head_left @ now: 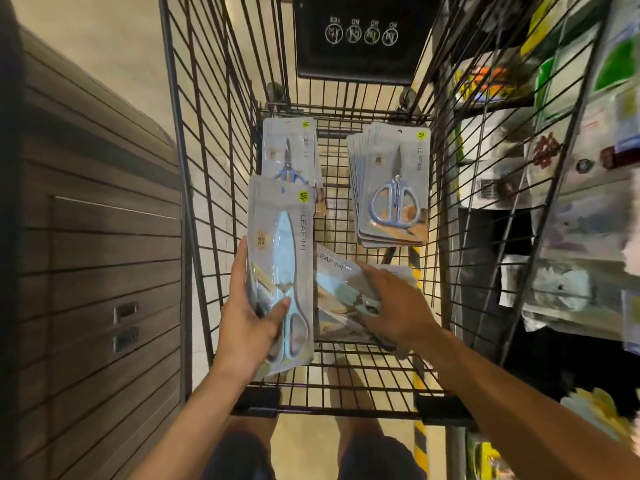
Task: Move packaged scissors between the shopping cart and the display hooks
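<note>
I look down into a black wire shopping cart (194, 188). My left hand (247, 317) grips a small stack of grey packs of light-blue scissors (282, 258), held upright above the cart floor, thumb across the front. My right hand (391, 303) lies palm down on a slanted pile of the same packs (334, 285) on the cart floor, fingers curled over its edge. A fanned stack of round-handled scissors packs (393, 188) lies at the far right of the cart floor. Another pack (289, 150) lies at the far left, partly hidden by the held stack.
A wire display rack (554, 188) hung with mixed packaged goods stands close along the cart's right side. A dark wood-slat cabinet (90, 258) stands to the left. The cart's folded black child seat flap (360, 39) is at the far end. My legs show below the handle.
</note>
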